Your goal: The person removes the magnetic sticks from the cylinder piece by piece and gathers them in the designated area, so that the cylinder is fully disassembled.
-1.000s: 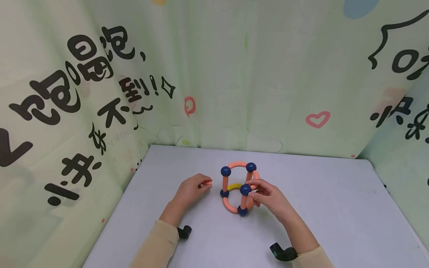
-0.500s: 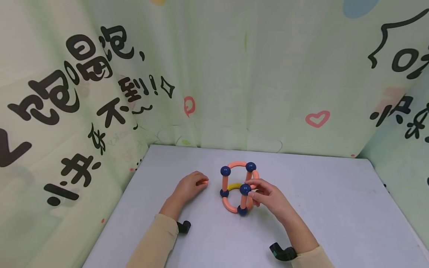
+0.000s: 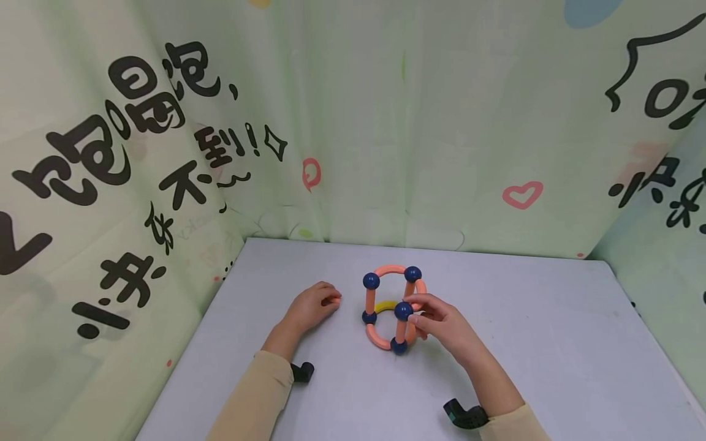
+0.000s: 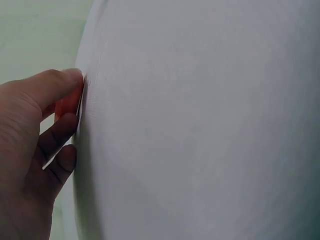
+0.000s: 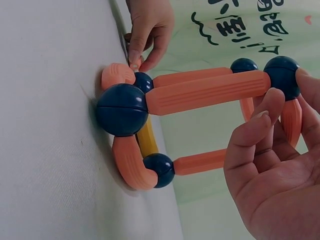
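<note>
A frame of salmon magnetic sticks (image 3: pixel 370 300) and dark blue balls (image 3: pixel 371 281) stands upright on the table. Its lower ring includes a yellow curved stick (image 3: pixel 386 305). My right hand (image 3: pixel 448 327) pinches the near upper blue ball (image 3: pixel 404 311) between thumb and fingers; the right wrist view shows that ball (image 5: pixel 281 75) at the end of an upright salmon stick (image 5: pixel 210 92). To the left of the frame, apart from it, my left hand (image 3: pixel 309 309) rests low at the table, pinching an orange-red piece (image 4: pixel 70 104). Fingers hide most of that piece, so its shape is unclear.
The pale table (image 3: pixel 331 392) reaches back to a printed light green curtain (image 3: pixel 452 135), which also hangs along both sides. Black wrist cameras sit on my left wrist (image 3: pixel 302 373) and right wrist (image 3: pixel 466 416).
My left hand has drawn a little to the left, away from the frame, still holding its piece. The right hand and the frame stay in place.
</note>
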`<state>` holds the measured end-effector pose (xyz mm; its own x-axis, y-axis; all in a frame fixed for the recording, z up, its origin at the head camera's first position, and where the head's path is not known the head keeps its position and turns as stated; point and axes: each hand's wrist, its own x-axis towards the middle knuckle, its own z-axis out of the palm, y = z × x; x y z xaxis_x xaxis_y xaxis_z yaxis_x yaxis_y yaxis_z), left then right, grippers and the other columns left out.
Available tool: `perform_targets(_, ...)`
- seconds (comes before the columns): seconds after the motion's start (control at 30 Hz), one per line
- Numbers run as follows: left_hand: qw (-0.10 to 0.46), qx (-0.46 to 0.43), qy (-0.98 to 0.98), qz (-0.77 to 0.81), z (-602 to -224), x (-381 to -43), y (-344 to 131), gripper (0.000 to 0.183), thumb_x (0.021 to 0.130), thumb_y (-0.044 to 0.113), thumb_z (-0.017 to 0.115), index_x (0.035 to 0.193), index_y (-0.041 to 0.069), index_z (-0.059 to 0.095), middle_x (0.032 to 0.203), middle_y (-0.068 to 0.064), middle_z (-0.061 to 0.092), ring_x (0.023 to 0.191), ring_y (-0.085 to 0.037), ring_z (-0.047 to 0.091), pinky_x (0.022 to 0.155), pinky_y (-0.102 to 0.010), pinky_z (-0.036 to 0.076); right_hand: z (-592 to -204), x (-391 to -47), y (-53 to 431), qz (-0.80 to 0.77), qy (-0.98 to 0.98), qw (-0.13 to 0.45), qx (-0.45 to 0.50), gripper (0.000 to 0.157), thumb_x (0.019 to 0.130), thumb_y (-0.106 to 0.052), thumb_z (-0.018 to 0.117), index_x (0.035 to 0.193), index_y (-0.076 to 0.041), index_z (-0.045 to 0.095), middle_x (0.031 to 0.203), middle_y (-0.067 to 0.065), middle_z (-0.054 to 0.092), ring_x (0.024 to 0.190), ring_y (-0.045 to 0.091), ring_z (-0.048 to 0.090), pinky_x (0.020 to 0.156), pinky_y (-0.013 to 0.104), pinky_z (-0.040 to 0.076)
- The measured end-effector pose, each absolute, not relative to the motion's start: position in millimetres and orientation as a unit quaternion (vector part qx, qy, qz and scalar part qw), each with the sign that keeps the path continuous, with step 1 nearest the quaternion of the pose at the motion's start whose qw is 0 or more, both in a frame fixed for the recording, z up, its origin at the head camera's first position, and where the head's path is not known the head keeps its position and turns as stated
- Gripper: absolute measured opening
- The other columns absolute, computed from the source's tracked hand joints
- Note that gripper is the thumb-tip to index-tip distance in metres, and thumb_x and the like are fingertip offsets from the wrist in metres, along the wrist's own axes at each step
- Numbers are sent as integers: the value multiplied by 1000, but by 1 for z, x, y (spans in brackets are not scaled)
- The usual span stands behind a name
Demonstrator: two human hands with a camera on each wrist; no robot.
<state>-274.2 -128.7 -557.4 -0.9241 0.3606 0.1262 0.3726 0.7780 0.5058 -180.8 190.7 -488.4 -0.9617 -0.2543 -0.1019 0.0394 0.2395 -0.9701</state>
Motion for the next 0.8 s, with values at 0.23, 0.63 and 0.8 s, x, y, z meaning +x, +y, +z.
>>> perform_targets(0.23,45,-180,-935,-301,-553,-272,-125,21,96,30,65,113,20,73,121,4,62,96,-10,63,89,-34,53,-488,-180,190,-613,778,117,-69,36,95,-26,67,129,-19,59,110,14,56,74,23,59,71,38,54)
perform_targets(0.63,187,-265,-876,-356,-515,-241,-103,19,97,22,61,85,14,74,75,8,58,66,-4,45,58,-18,39,-489,-180,191,-618,774,118,-69,38,94,-28,69,129,-19,59,110,15,57,73,21,60,71,39,55)
perform_targets(0.8,208,-357,-831,-372,-501,-217,-78,9,95,19,65,92,14,72,77,6,59,69,-4,49,60,-15,44,-490,-180,192,-618,773,117,-80,38,94,-31,68,129,-19,59,111,18,57,73,22,59,71,41,54)
